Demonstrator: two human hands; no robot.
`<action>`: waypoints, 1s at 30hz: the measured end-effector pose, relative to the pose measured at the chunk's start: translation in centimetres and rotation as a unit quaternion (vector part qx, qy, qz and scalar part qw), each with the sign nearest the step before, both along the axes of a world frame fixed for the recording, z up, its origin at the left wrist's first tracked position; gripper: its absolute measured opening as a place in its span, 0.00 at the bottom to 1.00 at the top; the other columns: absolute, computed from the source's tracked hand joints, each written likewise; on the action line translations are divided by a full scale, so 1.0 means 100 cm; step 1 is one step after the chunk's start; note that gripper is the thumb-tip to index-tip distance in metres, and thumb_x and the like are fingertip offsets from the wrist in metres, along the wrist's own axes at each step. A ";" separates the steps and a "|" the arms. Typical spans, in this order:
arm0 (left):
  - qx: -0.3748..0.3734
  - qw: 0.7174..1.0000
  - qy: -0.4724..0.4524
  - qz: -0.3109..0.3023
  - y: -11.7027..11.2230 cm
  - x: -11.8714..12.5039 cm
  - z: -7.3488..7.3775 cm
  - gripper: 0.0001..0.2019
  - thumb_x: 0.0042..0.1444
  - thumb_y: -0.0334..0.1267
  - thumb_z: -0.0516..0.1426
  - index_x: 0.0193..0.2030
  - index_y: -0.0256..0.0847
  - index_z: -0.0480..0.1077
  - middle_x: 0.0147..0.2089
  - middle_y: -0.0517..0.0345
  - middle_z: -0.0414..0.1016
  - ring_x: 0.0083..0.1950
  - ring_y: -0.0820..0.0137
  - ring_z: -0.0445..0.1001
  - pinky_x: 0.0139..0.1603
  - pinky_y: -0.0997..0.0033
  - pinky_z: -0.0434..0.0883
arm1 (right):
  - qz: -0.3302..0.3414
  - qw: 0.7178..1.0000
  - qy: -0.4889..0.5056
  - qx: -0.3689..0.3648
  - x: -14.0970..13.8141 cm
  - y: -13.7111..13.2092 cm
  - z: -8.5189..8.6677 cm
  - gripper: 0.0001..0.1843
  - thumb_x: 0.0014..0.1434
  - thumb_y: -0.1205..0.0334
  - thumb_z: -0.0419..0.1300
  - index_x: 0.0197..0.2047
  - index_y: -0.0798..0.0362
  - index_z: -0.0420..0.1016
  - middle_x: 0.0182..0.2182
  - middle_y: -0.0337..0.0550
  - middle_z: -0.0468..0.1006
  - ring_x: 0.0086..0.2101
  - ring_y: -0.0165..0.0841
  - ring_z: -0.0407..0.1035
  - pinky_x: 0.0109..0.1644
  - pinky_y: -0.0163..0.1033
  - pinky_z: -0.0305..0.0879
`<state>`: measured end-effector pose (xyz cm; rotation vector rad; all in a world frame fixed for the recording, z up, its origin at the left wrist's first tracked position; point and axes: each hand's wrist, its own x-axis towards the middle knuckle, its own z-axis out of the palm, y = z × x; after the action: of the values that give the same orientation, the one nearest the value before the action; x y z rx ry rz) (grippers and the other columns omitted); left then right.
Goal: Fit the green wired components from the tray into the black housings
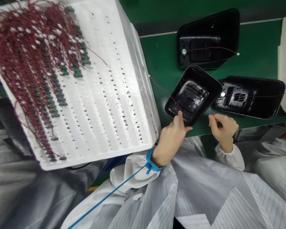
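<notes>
White moulded tray (124, 95) holding red wire leads (26, 57), left; black plastic housing (193, 95) right, on green bench mat (162, 54).

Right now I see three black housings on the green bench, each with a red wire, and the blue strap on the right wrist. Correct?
Not quite: the head view shows the blue strap on the left wrist, behind the left hand that pinches the nearest housing; the right hand wears none. The rest stands: three black housings on the green bench, each with a red wire.
</notes>
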<state>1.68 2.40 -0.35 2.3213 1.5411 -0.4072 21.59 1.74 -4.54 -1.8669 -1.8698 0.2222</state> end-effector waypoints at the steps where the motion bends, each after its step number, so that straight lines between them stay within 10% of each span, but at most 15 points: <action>1: 0.012 1.000 -0.006 0.006 0.000 0.000 -0.003 0.33 0.72 0.51 0.50 0.73 0.25 0.59 0.42 0.47 0.72 0.37 0.66 0.79 0.31 0.73 0.74 | -0.022 1.000 0.005 -0.001 0.003 -0.002 0.001 0.25 0.72 0.44 0.48 0.34 0.50 0.76 0.17 0.38 0.74 0.20 0.31 0.70 0.30 0.37 0.64; 5: 0.068 0.997 -0.019 0.025 0.001 0.004 -0.015 0.36 0.70 0.55 0.51 0.72 0.24 0.60 0.43 0.45 0.73 0.38 0.65 0.79 0.35 0.72 0.75 | -0.099 0.995 0.026 -0.003 0.019 -0.008 0.001 0.23 0.71 0.44 0.52 0.50 0.54 0.76 0.18 0.35 0.76 0.20 0.32 0.73 0.30 0.36 0.64; 14: 0.139 0.986 -0.083 0.027 -0.002 -0.002 -0.036 0.31 0.70 0.50 0.54 0.70 0.27 0.62 0.44 0.47 0.74 0.41 0.64 0.78 0.44 0.70 0.76 | -0.153 0.986 0.066 -0.019 0.056 0.013 0.000 0.19 0.66 0.44 0.59 0.43 0.52 0.78 0.24 0.40 0.81 0.25 0.35 0.77 0.35 0.37 0.67; 22: 0.169 0.978 -0.122 0.022 -0.003 0.000 -0.058 0.29 0.68 0.42 0.55 0.71 0.30 0.58 0.48 0.46 0.73 0.46 0.61 0.74 0.49 0.63 0.76 | -0.096 0.992 0.059 -0.062 0.101 0.076 0.005 0.16 0.64 0.50 0.60 0.47 0.51 0.78 0.27 0.43 0.82 0.29 0.38 0.77 0.41 0.41 0.70; 30: 0.215 0.968 -0.130 0.008 0.007 0.006 -0.059 0.28 0.66 0.39 0.59 0.69 0.28 0.60 0.44 0.50 0.70 0.43 0.63 0.73 0.44 0.66 0.75 | 0.008 0.991 0.106 -0.081 0.105 0.080 0.013 0.36 0.70 0.45 0.53 0.77 0.44 0.53 0.58 0.50 0.79 0.48 0.43 0.78 0.54 0.52 0.75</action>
<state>2.30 3.14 -6.28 2.5423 1.6366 0.2590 32.10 9.78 -3.20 -1.8519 -1.7664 0.5687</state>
